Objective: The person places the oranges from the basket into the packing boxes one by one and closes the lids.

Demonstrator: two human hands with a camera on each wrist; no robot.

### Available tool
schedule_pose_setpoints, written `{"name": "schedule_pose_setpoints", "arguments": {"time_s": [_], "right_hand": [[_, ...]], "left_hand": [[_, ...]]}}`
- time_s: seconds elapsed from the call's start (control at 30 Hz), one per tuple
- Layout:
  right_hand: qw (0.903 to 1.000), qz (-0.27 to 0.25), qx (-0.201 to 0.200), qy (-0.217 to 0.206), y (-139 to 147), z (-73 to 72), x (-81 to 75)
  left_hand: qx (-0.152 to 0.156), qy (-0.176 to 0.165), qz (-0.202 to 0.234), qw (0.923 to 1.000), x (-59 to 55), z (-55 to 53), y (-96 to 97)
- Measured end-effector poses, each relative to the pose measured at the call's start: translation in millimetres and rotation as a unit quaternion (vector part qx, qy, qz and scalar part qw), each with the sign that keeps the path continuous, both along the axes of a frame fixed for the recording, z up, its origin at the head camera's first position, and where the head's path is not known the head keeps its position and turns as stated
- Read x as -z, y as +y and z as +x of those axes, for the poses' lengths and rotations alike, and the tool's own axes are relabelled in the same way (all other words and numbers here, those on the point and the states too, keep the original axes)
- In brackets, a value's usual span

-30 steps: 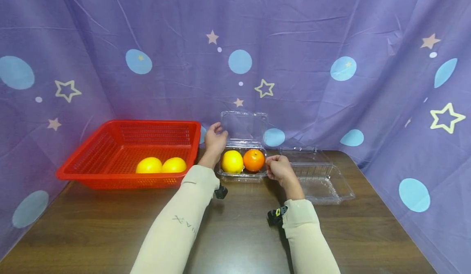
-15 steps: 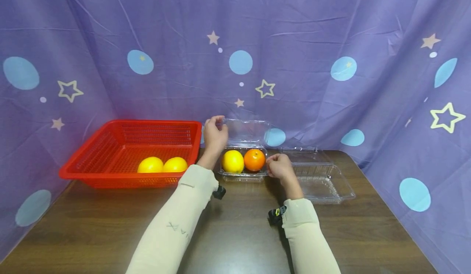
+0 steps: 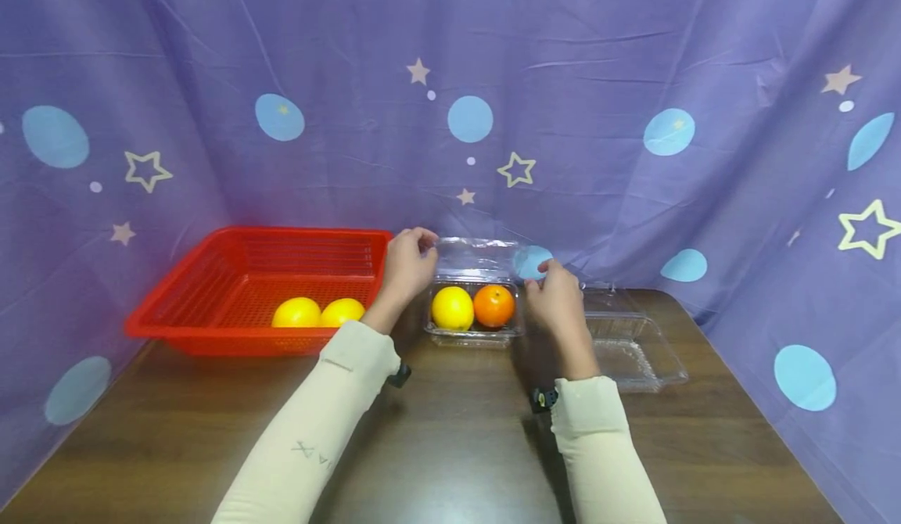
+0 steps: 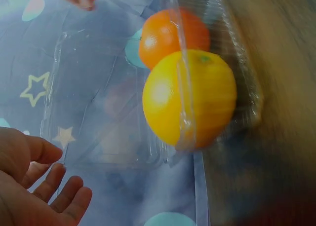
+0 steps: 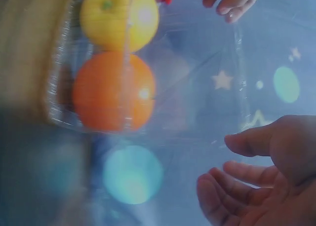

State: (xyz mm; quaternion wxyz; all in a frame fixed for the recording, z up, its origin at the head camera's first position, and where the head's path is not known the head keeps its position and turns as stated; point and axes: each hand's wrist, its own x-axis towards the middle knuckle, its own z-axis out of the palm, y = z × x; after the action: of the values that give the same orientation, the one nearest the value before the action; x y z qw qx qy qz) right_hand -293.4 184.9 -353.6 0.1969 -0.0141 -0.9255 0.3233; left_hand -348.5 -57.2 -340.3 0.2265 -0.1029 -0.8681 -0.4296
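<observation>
A clear plastic clamshell box (image 3: pixel 473 341) stands at the back middle of the table, holding a yellow citrus fruit (image 3: pixel 453 309) on the left and an orange (image 3: pixel 494 306) on the right. Its hinged lid (image 4: pixel 98 102) leans up at the back. At the lid's left corner, my left hand (image 3: pixel 411 264) pinches the edge between thumb and index finger, the other fingers loosely bent. My right hand (image 3: pixel 558 297) is raised beside the lid's right side. In the right wrist view its thumb and fingers (image 5: pixel 237 191) are spread apart with nothing between them, close to the lid's corner.
A red plastic basket (image 3: pixel 204 344) with two yellow fruits (image 3: pixel 296 313) stands at the left. Another clear box (image 3: pixel 633 348), its lid folded back, lies right of my right hand. Behind the table hangs a purple curtain (image 3: pixel 338 156) with stars and dots.
The lid has tilted further down, with my left hand at its corner. My right hand has left the box's right side, risen toward the lid and opened its fingers.
</observation>
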Motion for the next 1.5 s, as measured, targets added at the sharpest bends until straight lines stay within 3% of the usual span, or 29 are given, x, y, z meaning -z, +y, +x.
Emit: {"name": "schedule_pose_setpoints", "arguments": {"time_s": [0.17, 0.33, 0.53, 0.63, 0.77, 0.93, 1.07, 1.13, 1.3, 1.5], "right_hand": [[0.9958, 0.046, -0.026, 0.074, -6, 0.2, -17.3], [0.9826, 0.124, -0.067, 0.121, -13, 0.7, -28.0], [0.9674, 0.199, -0.101, 0.121, -16, 6.0, -33.7], [0.9592, 0.230, -0.114, 0.118, -17, 8.3, -32.5], [0.9429, 0.278, -0.123, 0.136, -18, 9.8, -26.6], [0.9133, 0.350, -0.135, 0.159, -18, 14.9, -14.8], [0.8879, 0.396, -0.147, 0.182, -17, 18.8, -3.0], [0.8795, 0.408, -0.153, 0.192, -16, 20.8, 2.2], [0.8671, 0.415, -0.169, 0.218, -14, 25.9, 11.5], [0.8590, 0.427, -0.177, 0.220, -11, 30.8, 22.2]], "left_hand": [[0.021, 0.004, -0.035, 0.9992, 0.0, 7.6, -4.1], [0.036, 0.027, -0.072, 0.9964, 1.6, 12.9, -9.2], [0.068, 0.062, -0.123, 0.9881, 2.4, 20.0, -15.2], [0.091, 0.082, -0.171, 0.9776, 2.2, 25.5, -17.6], [0.115, 0.120, -0.239, 0.9567, 4.7, 30.3, -21.6], [0.135, 0.172, -0.298, 0.9293, 9.9, 35.5, -24.9], [0.140, 0.194, -0.328, 0.9140, 14.9, 40.6, -26.1], [0.142, 0.192, -0.336, 0.9111, 17.6, 43.5, -26.7], [0.147, 0.186, -0.352, 0.9053, 23.5, 51.8, -28.2], [0.149, 0.195, -0.404, 0.8810, 30.3, 57.2, -28.2]]}}
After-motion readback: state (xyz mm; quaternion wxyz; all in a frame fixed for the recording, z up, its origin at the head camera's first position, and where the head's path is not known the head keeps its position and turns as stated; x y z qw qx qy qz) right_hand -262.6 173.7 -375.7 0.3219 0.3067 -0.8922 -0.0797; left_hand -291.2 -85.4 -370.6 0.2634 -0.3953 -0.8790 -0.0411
